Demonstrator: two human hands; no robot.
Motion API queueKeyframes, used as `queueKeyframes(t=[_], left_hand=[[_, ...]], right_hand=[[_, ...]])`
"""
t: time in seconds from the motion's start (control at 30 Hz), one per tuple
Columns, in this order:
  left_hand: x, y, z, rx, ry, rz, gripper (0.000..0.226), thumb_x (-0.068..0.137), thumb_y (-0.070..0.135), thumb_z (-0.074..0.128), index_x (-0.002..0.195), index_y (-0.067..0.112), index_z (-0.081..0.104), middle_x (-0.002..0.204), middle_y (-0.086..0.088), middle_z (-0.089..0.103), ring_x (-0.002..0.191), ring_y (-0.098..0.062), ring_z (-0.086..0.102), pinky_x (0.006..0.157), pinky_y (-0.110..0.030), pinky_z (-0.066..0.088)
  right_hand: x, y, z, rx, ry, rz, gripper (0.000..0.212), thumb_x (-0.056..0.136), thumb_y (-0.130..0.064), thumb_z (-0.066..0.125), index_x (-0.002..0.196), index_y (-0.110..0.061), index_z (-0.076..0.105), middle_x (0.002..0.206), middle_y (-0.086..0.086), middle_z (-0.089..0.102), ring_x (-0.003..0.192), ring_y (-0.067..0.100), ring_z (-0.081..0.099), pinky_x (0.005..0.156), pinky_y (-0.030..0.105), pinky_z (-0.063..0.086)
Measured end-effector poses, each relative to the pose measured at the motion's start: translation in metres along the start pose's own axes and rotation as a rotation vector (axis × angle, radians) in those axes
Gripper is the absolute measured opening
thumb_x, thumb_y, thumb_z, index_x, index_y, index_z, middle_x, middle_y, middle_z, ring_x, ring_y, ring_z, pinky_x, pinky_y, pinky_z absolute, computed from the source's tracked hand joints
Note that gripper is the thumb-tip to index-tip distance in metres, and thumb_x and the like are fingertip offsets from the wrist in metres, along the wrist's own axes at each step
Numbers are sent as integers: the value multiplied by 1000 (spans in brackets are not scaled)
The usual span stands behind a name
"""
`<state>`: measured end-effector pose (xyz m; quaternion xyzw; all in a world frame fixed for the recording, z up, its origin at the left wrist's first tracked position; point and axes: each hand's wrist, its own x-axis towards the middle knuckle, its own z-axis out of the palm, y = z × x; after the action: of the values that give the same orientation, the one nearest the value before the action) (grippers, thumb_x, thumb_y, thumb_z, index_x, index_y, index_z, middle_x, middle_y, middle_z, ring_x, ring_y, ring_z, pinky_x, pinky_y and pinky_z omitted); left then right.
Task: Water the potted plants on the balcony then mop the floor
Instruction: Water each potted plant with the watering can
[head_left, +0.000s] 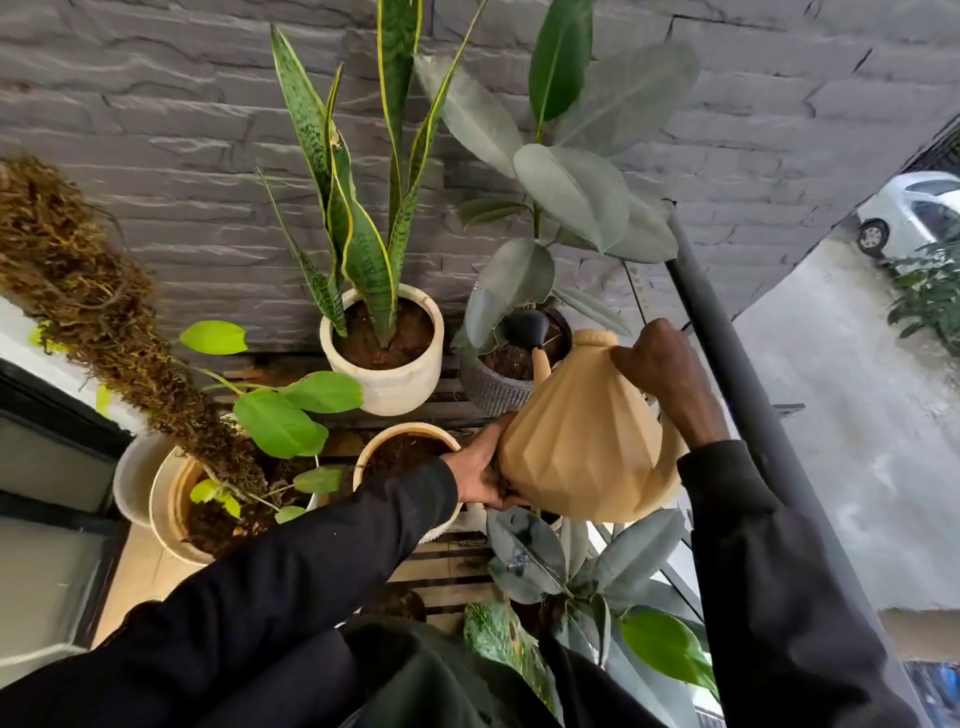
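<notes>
Now the right hand (670, 374) covers the watering can (582, 447) handle. Fingertips of the left hand (480, 475) hidden beneath it. Up top, snake plant (363, 254) tips cut off by the edge; car (919, 208) clipped at rt edge. Water flow? Can't tell.

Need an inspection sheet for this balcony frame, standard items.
Surface: slatted wooden deck, pots standing on it.
Job's things: tan watering can tilted, black rose over grey ribbed pot; snake plant pot beside it; no mop seen.
Clutter: moss pole leaning from a cream pot.
Grippers: left hand supports the can's base; right hand grips its handle.
Cables: nothing seen.
Surroundings: stone-clad wall, black railing, white car below.
</notes>
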<state>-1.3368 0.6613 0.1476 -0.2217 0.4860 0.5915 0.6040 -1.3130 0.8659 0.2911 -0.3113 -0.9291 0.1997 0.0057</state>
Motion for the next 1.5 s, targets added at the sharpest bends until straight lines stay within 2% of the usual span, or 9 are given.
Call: queueKeyframes(t=[0.23,0.33,0.43,0.53,0.73,1.07,1.23,1.37,1.5], left_hand=[[11,0,10,-6,27,12,76,79,80,60,115,13,66,113,-16,65,105,-35,59,88,-46,52],[14,0,11,-16,44,26,86,71,81,67,124,13,66,121,-17,66,112,-37,59,92,-48,53],[15,0,13,-19,45,25,90,70,81,68,129,14,64,123,-18,66,113,-38,60,84,-47,58],[12,2,16,-14,35,40,85,76,80,62,129,14,63,122,-18,65,108,-37,60,74,-45,58],[11,2,21,0,36,50,77,84,79,56,121,12,63,120,-19,64,106,-36,59,81,-47,55],[15,1,22,12,49,36,84,81,80,57,129,12,62,127,-20,63,117,-38,58,108,-52,46],[14,1,23,4,39,43,79,82,80,56,123,12,63,118,-19,64,110,-37,58,100,-51,48],[18,0,22,11,39,41,81,82,80,56,124,12,63,122,-20,64,112,-38,58,108,-52,44],[21,-2,23,7,50,37,78,83,79,56,118,10,62,123,-22,63,112,-39,58,110,-53,44]], right_hand=[[5,1,-12,22,-13,-51,23,93,-14,65,85,-4,46,88,13,54,80,32,53,63,36,40],[8,1,-16,12,-18,-76,22,94,-14,65,86,-4,46,86,12,53,75,31,51,58,35,35],[11,2,-17,10,-25,-82,23,93,-15,65,83,-6,46,81,10,53,65,25,46,49,33,28],[14,5,-17,16,-28,-79,23,91,-16,64,81,-8,45,88,14,57,74,31,53,50,32,28],[17,9,-18,19,-41,-68,20,93,-18,64,93,-5,49,97,16,59,83,34,56,53,34,31],[12,15,-17,19,-29,-67,34,95,-15,64,72,-13,40,75,4,49,63,20,45,49,32,27],[11,16,-14,17,-18,-74,34,95,-16,65,73,-14,40,73,5,49,59,17,42,48,32,26],[9,15,-13,-27,-7,-82,37,96,-16,65,70,-16,38,70,0,45,56,14,40,48,31,27],[11,15,-9,-18,-5,-85,36,94,-16,64,70,-17,38,73,0,48,65,22,50,58,37,40]])
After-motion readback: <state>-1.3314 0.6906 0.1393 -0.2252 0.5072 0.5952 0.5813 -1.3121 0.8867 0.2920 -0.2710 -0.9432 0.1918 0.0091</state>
